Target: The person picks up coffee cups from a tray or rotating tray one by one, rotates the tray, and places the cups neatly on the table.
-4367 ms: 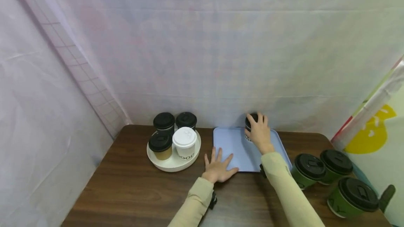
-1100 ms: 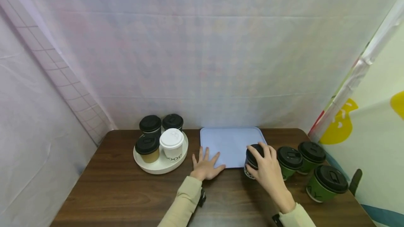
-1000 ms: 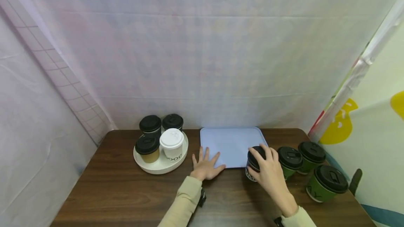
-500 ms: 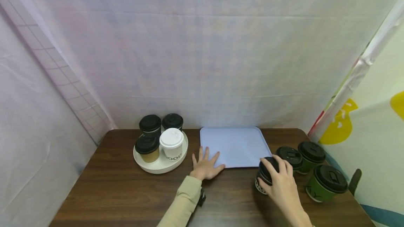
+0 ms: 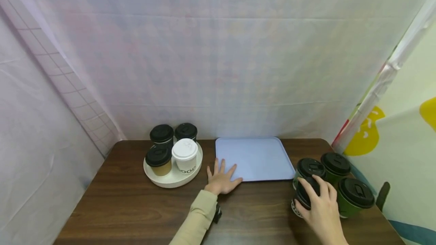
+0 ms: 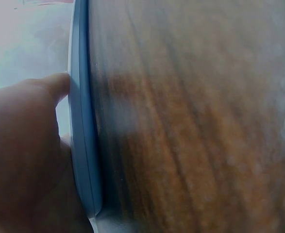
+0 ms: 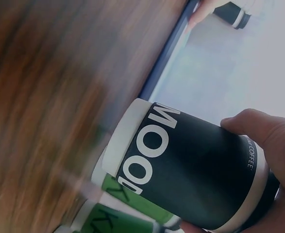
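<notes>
In the head view my right hand [image 5: 321, 211] grips a black lidded coffee cup [image 5: 302, 196] at the table's right side, close in front of the green cups. The right wrist view shows this coffee cup [image 7: 186, 165] tilted across the picture, with white "MOOD" lettering and a pale base band. Thumb and fingers are around its lid end. My left hand [image 5: 221, 182] lies with spread fingers on the near left corner of the light blue rectangular tray [image 5: 255, 158]. In the left wrist view, the left hand [image 6: 25, 145] touches the tray's edge [image 6: 81, 121].
Three green cups with black lids, the left one [image 5: 311, 167], the back one [image 5: 335, 163] and the front one [image 5: 357, 193], stand at right. A round white tray [image 5: 170, 185] at left bears a white cup [image 5: 185, 155], a brown cup [image 5: 161, 165] and two black cups. A curtain hangs behind.
The right hand has carried the black coffee cup off the blue tray, rightward and nearer, to the green cups. The left hand stays at the tray corner. The head view has shifted slightly.
</notes>
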Demonstrator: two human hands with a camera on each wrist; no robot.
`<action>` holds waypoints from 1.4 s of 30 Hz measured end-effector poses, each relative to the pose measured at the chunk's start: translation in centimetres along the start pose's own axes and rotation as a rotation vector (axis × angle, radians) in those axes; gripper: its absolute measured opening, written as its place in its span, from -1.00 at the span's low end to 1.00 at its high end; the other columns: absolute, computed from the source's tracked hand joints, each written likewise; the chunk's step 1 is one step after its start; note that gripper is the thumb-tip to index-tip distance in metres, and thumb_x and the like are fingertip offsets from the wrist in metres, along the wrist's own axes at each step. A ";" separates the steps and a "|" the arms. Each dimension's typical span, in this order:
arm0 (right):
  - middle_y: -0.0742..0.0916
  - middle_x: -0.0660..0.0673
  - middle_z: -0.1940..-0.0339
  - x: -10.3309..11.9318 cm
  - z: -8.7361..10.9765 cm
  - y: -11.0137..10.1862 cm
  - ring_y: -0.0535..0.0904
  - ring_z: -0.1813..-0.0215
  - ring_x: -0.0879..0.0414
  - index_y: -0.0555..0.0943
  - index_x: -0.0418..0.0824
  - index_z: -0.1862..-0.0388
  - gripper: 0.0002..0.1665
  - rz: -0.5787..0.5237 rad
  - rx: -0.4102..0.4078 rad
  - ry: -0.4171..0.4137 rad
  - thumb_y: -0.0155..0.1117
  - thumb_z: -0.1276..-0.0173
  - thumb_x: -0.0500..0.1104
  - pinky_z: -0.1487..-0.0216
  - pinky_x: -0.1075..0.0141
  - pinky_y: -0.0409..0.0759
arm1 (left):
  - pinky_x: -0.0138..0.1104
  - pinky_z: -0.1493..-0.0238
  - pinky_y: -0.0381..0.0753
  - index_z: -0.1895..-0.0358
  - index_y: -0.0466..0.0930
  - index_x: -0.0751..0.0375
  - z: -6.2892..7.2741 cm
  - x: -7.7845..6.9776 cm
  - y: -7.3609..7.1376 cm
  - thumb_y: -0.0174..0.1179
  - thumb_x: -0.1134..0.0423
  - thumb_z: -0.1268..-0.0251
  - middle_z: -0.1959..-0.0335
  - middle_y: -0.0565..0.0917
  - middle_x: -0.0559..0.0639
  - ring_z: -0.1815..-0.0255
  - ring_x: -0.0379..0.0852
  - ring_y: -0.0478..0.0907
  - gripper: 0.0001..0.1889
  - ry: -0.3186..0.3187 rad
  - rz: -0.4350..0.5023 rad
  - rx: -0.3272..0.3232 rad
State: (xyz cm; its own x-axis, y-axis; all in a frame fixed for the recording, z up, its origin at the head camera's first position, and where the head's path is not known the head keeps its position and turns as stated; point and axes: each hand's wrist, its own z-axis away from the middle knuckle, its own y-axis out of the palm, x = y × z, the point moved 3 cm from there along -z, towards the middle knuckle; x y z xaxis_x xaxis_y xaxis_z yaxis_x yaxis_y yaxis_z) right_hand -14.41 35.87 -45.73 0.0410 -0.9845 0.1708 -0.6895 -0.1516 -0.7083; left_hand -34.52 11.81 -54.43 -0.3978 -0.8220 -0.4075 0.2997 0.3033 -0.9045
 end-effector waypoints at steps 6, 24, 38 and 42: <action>0.51 -0.50 -0.21 -1.2 0.7 -0.5 0.40 -0.05 -0.56 0.63 -0.12 -0.17 -0.11 0.007 -0.003 0.010 0.76 0.28 -0.25 0.35 -0.45 0.50 | 0.42 -0.61 -0.29 -0.64 0.17 -0.26 0.3 -0.3 -0.6 -0.14 -0.43 -0.49 -0.74 -0.09 0.23 -0.76 0.31 -0.38 -0.25 -0.001 0.020 -0.006; 0.51 -0.50 -0.18 -3.5 2.0 -0.8 0.39 -0.05 -0.55 0.61 -0.12 -0.22 -0.06 0.038 0.002 0.008 0.68 0.32 -0.27 0.44 -0.42 0.49 | 0.45 -0.59 -0.30 -0.63 0.18 -0.26 -0.5 0.1 0.4 -0.12 -0.44 -0.48 -0.75 -0.09 0.22 -0.76 0.32 -0.39 -0.24 0.010 0.021 -0.027; 0.56 -0.51 -0.13 -3.9 2.2 -0.5 0.41 -0.04 -0.53 0.58 -0.09 -0.32 0.08 0.070 -0.055 -0.039 -0.47 -0.37 0.61 0.34 -0.44 0.52 | 0.42 -0.61 -0.28 -0.63 0.19 -0.24 0.4 -0.3 -0.4 -0.09 -0.39 -0.49 -0.74 -0.06 0.24 -0.76 0.32 -0.36 -0.26 0.002 0.012 -0.008; 0.57 -0.50 -0.15 -3.8 2.3 -0.6 0.41 -0.06 -0.54 0.51 -0.05 -0.43 0.13 0.105 -0.038 -0.017 -0.54 -0.33 0.64 0.43 -0.42 0.49 | 0.41 -0.62 -0.25 -0.63 0.20 -0.20 1.1 -0.9 -1.3 -0.07 -0.37 -0.49 -0.73 -0.04 0.26 -0.76 0.33 -0.33 -0.26 0.005 0.011 0.000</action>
State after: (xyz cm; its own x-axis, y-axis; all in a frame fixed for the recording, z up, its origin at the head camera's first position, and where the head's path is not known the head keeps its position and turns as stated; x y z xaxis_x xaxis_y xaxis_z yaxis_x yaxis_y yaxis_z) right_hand -12.54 39.50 -47.55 -0.0206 -0.9962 0.0849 -0.7174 -0.0445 -0.6952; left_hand -33.58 11.58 -52.80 -0.3984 -0.8164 -0.4180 0.3045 0.3121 -0.8999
